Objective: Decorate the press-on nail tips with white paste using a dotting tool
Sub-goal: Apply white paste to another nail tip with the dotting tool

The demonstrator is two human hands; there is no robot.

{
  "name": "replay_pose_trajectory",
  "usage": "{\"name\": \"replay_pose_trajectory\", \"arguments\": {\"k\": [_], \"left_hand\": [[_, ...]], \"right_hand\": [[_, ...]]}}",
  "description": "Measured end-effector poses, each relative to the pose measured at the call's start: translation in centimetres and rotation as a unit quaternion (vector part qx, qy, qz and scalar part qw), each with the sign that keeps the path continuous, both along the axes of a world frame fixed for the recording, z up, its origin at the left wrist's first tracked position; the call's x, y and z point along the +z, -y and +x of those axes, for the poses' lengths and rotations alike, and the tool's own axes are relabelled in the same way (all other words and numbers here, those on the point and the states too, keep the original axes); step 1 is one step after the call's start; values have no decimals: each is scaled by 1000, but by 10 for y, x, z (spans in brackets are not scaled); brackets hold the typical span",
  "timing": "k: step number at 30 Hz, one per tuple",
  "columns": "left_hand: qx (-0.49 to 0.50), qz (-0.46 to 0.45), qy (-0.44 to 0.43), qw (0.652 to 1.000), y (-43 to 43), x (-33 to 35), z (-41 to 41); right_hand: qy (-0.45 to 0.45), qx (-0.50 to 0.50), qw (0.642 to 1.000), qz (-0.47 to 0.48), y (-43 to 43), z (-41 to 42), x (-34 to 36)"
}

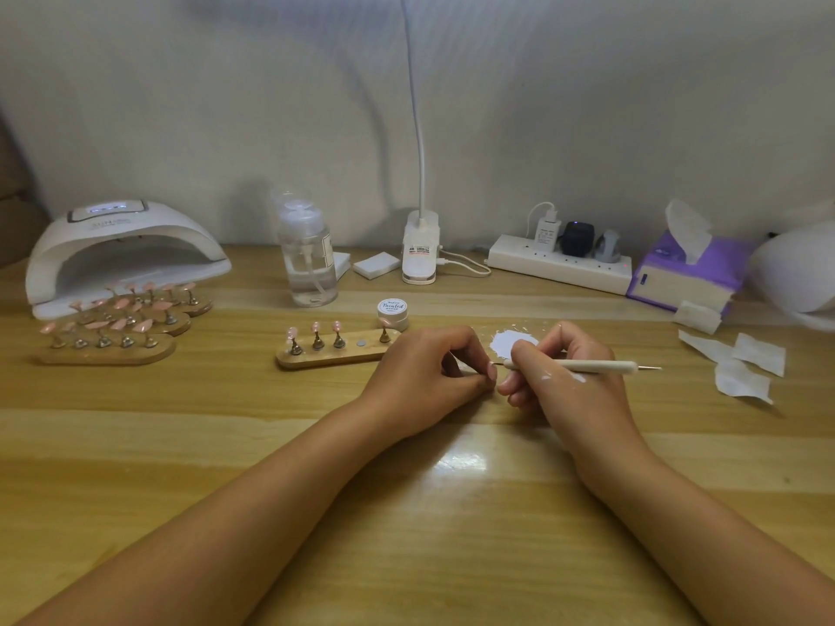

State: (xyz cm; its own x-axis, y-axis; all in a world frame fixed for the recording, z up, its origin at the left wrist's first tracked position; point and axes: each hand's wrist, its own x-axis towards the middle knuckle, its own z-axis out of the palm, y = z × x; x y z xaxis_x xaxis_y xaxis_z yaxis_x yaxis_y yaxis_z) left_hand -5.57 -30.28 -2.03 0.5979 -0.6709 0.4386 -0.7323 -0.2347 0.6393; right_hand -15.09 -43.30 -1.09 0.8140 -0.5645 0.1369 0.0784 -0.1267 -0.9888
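Middle of the desk (226, 426): left hand (420, 377) curled in a pinch, right hand (569, 390) gripping the dotting tool (596, 366) pen-style. White paste (509, 342) blob just behind, toward the back edge. Left's pinching a pinkish nail tip (491, 370), tool point at it.

On my feed the left hand (429, 372) pinches a small pale pink nail tip (491, 371) low over the wooden table (406, 512). The right hand (569, 377) grips the dotting tool (596, 366), whose near end meets that tip. White paste (513, 342) is smeared on the table just behind (some streaks the right hand too). A wooden stand (325, 356) sits to the left, holding other tips (316, 328).
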Motion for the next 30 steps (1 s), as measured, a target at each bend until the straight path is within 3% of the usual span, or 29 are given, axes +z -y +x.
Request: {"name": "replay_pose_trajectory", "arguments": {"k": [30], "left_hand": [[4,4,-1,1000,1,-2,2]], "right_hand": [[18,-10,1000,8,0,-1,-2]]}}
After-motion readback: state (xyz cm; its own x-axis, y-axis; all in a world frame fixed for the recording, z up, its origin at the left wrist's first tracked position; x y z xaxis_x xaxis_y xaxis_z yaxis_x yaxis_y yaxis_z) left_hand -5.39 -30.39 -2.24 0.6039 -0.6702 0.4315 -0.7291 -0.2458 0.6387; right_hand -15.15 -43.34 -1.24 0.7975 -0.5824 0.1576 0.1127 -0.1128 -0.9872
